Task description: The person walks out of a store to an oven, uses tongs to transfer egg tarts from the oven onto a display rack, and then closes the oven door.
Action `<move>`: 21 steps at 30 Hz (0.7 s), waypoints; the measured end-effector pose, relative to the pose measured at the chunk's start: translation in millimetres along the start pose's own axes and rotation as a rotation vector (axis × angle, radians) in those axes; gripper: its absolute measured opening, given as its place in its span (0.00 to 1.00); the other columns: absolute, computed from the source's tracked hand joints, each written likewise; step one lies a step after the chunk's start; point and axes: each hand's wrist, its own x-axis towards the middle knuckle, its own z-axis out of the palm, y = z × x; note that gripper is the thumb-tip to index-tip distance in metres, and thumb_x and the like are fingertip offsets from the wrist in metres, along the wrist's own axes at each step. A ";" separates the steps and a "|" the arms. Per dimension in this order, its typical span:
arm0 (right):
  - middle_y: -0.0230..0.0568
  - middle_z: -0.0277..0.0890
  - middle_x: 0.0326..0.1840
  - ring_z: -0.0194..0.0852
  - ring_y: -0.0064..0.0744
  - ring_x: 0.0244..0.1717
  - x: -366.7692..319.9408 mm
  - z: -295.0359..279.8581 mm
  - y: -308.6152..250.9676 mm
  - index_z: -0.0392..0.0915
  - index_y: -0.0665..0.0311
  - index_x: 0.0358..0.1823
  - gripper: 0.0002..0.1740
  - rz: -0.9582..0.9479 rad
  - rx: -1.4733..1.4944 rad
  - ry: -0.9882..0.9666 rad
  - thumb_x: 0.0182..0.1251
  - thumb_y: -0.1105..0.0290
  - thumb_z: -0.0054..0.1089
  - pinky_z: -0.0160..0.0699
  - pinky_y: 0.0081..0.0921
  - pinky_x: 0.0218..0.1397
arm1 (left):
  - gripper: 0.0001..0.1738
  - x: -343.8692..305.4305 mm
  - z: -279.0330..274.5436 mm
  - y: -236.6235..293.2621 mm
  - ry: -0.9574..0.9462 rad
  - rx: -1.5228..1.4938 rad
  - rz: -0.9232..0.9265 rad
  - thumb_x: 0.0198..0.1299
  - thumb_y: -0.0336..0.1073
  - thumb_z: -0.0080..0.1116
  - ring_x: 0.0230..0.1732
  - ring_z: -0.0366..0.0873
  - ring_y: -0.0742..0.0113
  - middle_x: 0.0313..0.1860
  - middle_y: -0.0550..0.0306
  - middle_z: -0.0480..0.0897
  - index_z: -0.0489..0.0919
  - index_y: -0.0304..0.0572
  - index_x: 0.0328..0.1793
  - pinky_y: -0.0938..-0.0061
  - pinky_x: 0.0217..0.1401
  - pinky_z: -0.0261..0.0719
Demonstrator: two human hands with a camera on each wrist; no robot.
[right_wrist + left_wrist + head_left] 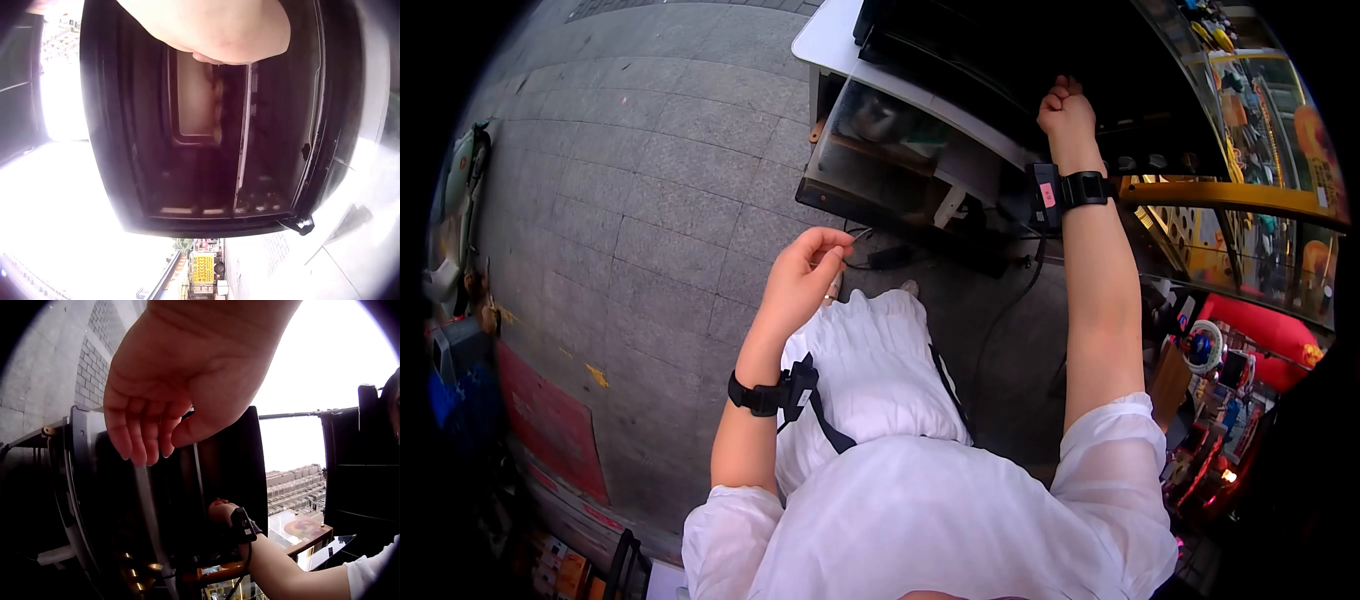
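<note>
My left hand [802, 272] hangs in front of my white clothing, fingers loosely bent. In the left wrist view nothing shows between the fingers and thumb of that hand [175, 381]. The right arm reaches forward, and my right hand [1067, 108] is curled close over a large black box-shaped appliance [960, 45]. In the right wrist view the back of this hand [231, 28] overlaps the appliance's dark glossy surface [194, 178], which has a pale rectangular patch. Its fingertips are mostly hidden; I cannot tell whether they hold anything.
The appliance stands on a white-topped table [825, 40], with a clear-sided case [890, 140] below. Cables [1010, 300] lie on the floor. A yellow-framed glass display [1250, 195] stands to the right, above colourful goods [1220, 370]. Grey paving [630, 190] stretches left.
</note>
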 end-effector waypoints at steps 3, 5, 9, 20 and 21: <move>0.32 0.70 0.31 0.57 0.16 0.18 -11.3 -38.7 2.7 0.67 0.58 0.46 0.07 0.000 -0.030 -0.115 0.74 0.65 0.42 0.51 0.13 0.15 | 0.10 2.9 -1.5 -0.7 0.016 0.050 0.051 0.64 0.31 0.49 0.39 0.75 0.76 0.42 0.59 0.80 0.76 0.35 0.49 0.80 0.44 0.74; 0.33 0.70 0.31 0.56 0.17 0.19 -38.2 -49.8 2.1 0.67 0.59 0.45 0.09 0.009 -0.043 -0.114 0.74 0.64 0.39 0.50 0.13 0.15 | 0.10 6.6 -2.9 -1.2 0.014 0.043 0.077 0.64 0.30 0.49 0.39 0.75 0.76 0.42 0.59 0.80 0.76 0.35 0.49 0.80 0.44 0.74; 0.33 0.69 0.32 0.56 0.17 0.19 -49.3 -56.0 2.3 0.67 0.61 0.45 0.09 0.080 -0.046 -0.151 0.75 0.65 0.39 0.50 0.13 0.15 | 0.10 13.6 -3.2 -1.5 0.007 0.025 0.102 0.64 0.30 0.49 0.39 0.75 0.76 0.42 0.59 0.80 0.76 0.35 0.49 0.80 0.44 0.74; 0.36 0.74 0.29 0.61 0.18 0.16 4.2 51.5 27.5 0.66 0.60 0.39 0.09 0.048 -0.009 0.033 0.74 0.65 0.39 0.51 0.12 0.13 | 0.10 8.9 -10.0 -6.8 0.013 0.081 0.070 0.65 0.30 0.48 0.40 0.76 0.75 0.43 0.59 0.80 0.75 0.35 0.49 0.79 0.44 0.74; 0.36 0.75 0.29 0.61 0.18 0.16 6.5 55.2 28.3 0.66 0.60 0.38 0.09 0.047 -0.010 0.052 0.73 0.65 0.39 0.51 0.12 0.13 | 0.10 8.2 -11.9 -8.5 0.015 0.078 0.071 0.65 0.31 0.48 0.40 0.76 0.74 0.43 0.58 0.80 0.75 0.36 0.49 0.79 0.44 0.74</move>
